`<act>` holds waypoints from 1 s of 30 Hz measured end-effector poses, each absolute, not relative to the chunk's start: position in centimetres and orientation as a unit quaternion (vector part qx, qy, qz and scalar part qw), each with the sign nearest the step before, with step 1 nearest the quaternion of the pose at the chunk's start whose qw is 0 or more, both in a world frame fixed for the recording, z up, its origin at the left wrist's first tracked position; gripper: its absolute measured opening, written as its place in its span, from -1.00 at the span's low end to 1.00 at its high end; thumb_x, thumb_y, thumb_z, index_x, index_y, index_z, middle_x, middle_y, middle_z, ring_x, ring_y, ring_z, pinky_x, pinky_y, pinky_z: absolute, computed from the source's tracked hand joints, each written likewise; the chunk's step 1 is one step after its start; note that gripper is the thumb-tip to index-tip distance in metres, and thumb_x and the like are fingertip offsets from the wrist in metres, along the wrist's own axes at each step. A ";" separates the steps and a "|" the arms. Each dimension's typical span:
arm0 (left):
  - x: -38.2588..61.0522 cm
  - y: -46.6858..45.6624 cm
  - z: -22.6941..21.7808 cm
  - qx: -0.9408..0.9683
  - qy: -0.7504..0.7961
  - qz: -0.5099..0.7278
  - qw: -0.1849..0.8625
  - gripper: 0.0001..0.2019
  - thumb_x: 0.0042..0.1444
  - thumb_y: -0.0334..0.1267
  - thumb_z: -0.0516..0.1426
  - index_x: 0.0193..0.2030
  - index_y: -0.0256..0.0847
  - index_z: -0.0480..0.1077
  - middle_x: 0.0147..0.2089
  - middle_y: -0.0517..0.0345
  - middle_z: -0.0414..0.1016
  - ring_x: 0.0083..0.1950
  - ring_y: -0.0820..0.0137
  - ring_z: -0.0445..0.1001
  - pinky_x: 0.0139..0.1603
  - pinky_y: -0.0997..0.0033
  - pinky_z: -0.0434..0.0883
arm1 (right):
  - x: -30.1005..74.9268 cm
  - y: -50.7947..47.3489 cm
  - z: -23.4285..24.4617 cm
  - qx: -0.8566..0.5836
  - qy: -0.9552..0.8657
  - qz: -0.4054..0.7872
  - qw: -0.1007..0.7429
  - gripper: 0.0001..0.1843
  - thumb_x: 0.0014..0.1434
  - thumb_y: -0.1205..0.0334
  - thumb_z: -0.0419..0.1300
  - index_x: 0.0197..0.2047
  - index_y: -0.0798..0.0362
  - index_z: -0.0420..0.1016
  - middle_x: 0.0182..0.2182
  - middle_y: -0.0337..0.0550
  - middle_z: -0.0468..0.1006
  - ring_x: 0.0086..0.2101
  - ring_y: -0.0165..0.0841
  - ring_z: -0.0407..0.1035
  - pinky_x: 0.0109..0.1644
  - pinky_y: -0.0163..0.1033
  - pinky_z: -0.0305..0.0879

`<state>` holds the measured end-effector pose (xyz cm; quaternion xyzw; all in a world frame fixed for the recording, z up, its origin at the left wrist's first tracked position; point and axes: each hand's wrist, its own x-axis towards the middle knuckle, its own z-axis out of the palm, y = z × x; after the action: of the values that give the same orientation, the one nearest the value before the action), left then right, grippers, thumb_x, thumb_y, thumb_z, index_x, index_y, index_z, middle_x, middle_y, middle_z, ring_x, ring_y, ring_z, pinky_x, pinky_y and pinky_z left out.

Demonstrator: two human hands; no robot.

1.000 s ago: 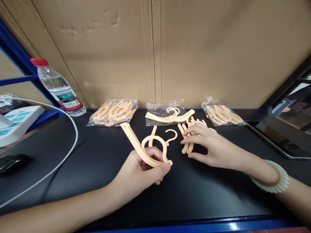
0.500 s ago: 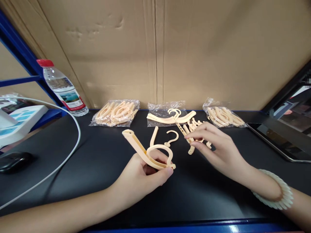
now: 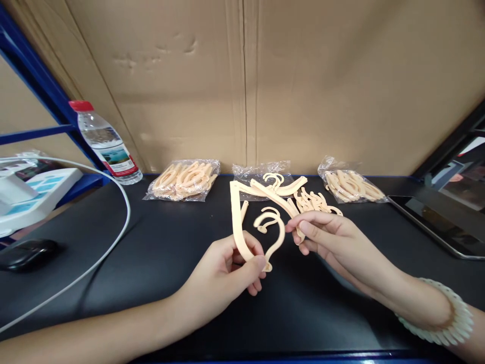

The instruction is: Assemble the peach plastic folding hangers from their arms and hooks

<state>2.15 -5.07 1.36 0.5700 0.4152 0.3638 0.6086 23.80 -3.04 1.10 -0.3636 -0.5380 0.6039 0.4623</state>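
Observation:
My left hand (image 3: 227, 268) pinches a cream plastic hanger arm (image 3: 237, 217) near its lower end, where a curved hook (image 3: 281, 235) joins it. The arm stands up and the hook bends over to its right. To the right, my right hand (image 3: 337, 237) is closed on one end of another hanger arm (image 3: 273, 195), which slants up to the left. A gap separates the two held pieces. Behind them on the table lie a loose hook (image 3: 262, 229), a loose arm (image 3: 244, 212) partly hidden by the held one, and a pile of small hanger pieces (image 3: 312, 199).
Assembled hangers (image 3: 301, 186) lie on a clear bag at the back. Bagged hanger parts (image 3: 182, 180) are left of them, another bag (image 3: 352, 185) right. Around the edges are a water bottle (image 3: 113, 154), cable (image 3: 127, 217), black mouse (image 3: 28, 254) and tablet (image 3: 428, 222).
My right hand has picked up a hanger arm from beside the pile and turned it toward the left hand. The left hand has rotated its arm more upright, the hook swinging right.

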 end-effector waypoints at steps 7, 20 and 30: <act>2.1 -5.0 1.2 0.571 0.438 0.368 0.588 -0.83 0.07 -0.23 0.25 -0.34 -0.30 0.40 -0.39 0.18 0.48 -0.45 0.50 0.46 -0.41 0.53 0.48 | 23.9 -2.8 0.9 -0.383 -0.459 0.634 0.490 -0.76 0.15 0.22 0.34 -0.10 -0.06 0.46 -0.35 -0.29 0.48 -0.49 -0.57 0.15 -0.52 -0.50 0.11; 2.1 -4.6 1.5 0.553 0.415 0.395 0.606 -0.88 0.01 -0.28 0.30 -0.35 -0.29 0.51 -0.42 0.21 0.47 -0.41 0.51 0.42 -0.35 0.54 0.41 | 22.3 -4.1 -0.1 -0.320 -0.497 0.694 0.411 -0.84 0.17 0.18 0.30 -0.20 0.06 0.50 -0.31 -0.19 0.53 -0.27 -0.42 0.47 -0.17 -0.30 0.48; 2.0 -4.9 1.5 0.576 0.371 0.373 0.626 -0.93 0.05 -0.33 0.28 -0.39 -0.27 0.51 -0.46 0.24 0.44 -0.42 0.53 0.39 -0.32 0.54 0.37 | 22.1 -4.4 0.3 -0.313 -0.563 0.638 0.423 -0.89 0.15 0.21 0.32 -0.28 0.06 0.55 -0.37 -0.23 0.56 -0.37 -0.44 0.47 -0.33 -0.36 0.48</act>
<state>1.99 -4.88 1.53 0.5759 0.3713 0.3727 0.6258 22.09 -4.37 0.27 -0.3130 -0.5626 0.6379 0.4226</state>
